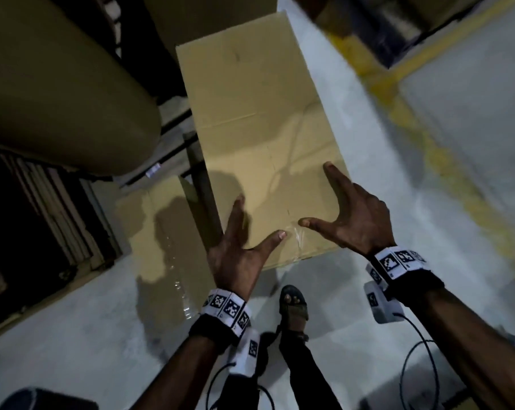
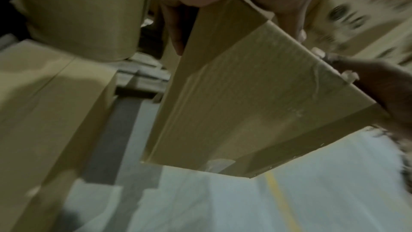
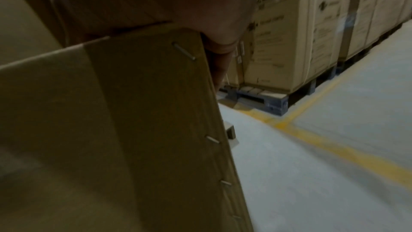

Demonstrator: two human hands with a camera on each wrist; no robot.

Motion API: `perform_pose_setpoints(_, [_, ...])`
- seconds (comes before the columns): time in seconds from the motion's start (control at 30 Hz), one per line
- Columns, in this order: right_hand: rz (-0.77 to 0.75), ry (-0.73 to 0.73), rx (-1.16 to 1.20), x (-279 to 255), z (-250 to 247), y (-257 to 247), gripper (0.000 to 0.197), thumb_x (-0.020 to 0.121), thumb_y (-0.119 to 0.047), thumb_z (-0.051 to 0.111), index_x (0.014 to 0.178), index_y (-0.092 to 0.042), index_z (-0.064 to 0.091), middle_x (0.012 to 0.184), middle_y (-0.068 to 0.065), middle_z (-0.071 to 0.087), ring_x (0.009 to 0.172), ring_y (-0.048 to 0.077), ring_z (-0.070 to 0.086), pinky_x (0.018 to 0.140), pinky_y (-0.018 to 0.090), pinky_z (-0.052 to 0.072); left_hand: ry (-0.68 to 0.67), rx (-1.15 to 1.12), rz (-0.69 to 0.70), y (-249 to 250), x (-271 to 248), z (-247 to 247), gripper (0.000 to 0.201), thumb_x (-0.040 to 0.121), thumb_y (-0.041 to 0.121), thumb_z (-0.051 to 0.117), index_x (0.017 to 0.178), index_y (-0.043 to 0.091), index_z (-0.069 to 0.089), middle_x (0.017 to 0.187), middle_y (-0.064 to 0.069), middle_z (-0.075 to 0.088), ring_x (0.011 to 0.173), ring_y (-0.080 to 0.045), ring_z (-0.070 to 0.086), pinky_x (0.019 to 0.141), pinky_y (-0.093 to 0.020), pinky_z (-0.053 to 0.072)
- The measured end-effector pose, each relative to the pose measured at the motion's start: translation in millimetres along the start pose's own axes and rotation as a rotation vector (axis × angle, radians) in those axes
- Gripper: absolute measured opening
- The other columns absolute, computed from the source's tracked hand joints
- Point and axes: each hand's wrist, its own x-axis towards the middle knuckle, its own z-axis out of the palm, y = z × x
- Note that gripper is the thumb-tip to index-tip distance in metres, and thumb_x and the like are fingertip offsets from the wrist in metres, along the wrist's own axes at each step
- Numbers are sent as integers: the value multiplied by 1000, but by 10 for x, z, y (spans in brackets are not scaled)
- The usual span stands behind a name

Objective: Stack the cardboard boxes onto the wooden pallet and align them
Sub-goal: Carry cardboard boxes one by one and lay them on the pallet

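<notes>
At the near end of a long cardboard box (image 1: 262, 137) we find both hands spread. Our left hand (image 1: 238, 253) lies at its left near corner, our right hand (image 1: 350, 217) at its right near corner, fingers extended against the top, gripping nothing. A second box (image 1: 158, 232) stands lower, just left. We count two such boxes, plus two printed cartons (image 3: 289, 45) on a dark pallet (image 3: 263, 100); their lettering is too blurred to read.
</notes>
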Motion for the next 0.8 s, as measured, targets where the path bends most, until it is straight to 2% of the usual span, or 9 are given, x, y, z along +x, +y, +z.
perform_pose_setpoints(0.1, [6, 70, 17, -405, -570, -260, 115, 66, -96, 59, 160, -49, 14, 151, -1, 55, 129, 29, 60, 98, 48, 55, -37, 27, 41, 419, -240, -481, 108, 63, 85, 72, 157, 53, 28, 125, 6, 73, 101, -21, 73, 92, -21, 49])
perform_pose_setpoints(0.17, [30, 127, 38, -753, -904, -435, 115, 65, -95, 62, 160, -51, 15, 150, -2, 55, 129, 28, 61, 97, 47, 55, -83, 53, 101, 640, -426, -813, 107, 65, 90, 68, 155, 60, 20, 92, 2, 78, 83, -22, 73, 89, -30, 56])
perform_pose_setpoints(0.2, [48, 162, 55, -958, -1058, -531, 115, 64, -94, 64, 159, -51, 16, 151, -4, 55, 129, 26, 60, 98, 45, 55, -84, 62, 141, 742, -544, -980, 106, 64, 91, 67, 154, 62, 19, 90, -1, 78, 82, -23, 73, 87, -34, 59])
perform_pose_setpoints(0.23, [63, 200, 78, -1144, -1165, -607, 115, 63, -93, 65, 159, -51, 18, 151, -7, 55, 130, 23, 60, 99, 44, 55, -64, 67, 188, 822, -647, -1113, 106, 64, 91, 67, 155, 62, 20, 102, -4, 79, 87, -25, 74, 86, -34, 60])
perform_pose_setpoints(0.3, [80, 278, 127, -1559, -1401, -796, 115, 61, -94, 64, 159, -52, 21, 151, -9, 54, 132, 20, 59, 100, 42, 55, -25, 42, 299, 1011, -877, -1423, 105, 64, 85, 73, 156, 54, 31, 122, -5, 75, 91, -20, 75, 86, -22, 54])
perform_pose_setpoints(0.4, [134, 376, 151, -2184, -1677, -1062, 117, 57, -93, 65, 158, -52, 23, 152, -12, 53, 134, 17, 57, 102, 41, 53, -28, 0, 412, 1237, -1254, -1881, 101, 64, 81, 77, 153, 52, 39, 130, 3, 71, 106, -13, 72, 94, -15, 46])
perform_pose_setpoints(0.5, [188, 489, 187, -2830, -1902, -1317, 119, 56, -94, 68, 158, -53, 23, 154, -12, 52, 135, 17, 56, 104, 43, 52, -68, -19, 510, 1466, -1605, -2292, 98, 63, 82, 76, 151, 57, 39, 124, 0, 74, 107, -17, 72, 96, -18, 41])
perform_pose_setpoints(0.67, [256, 623, 233, -3769, -2132, -1580, 118, 56, -87, 77, 157, -54, 24, 151, -11, 54, 133, 18, 57, 106, 40, 50, -126, 36, 648, 1733, -2210, -2790, 93, 69, 87, 69, 150, 64, 31, 119, -4, 75, 101, -21, 69, 96, -30, 49])
perform_pose_setpoints(0.8, [296, 748, 275, -4526, -2220, -1704, 118, 55, -85, 78, 156, -54, 27, 147, -13, 57, 129, 14, 59, 104, 34, 50, -147, 86, 752, 1822, -2763, -3023, 95, 71, 91, 63, 154, 59, 29, 88, -4, 70, 80, -18, 63, 83, -42, 59])
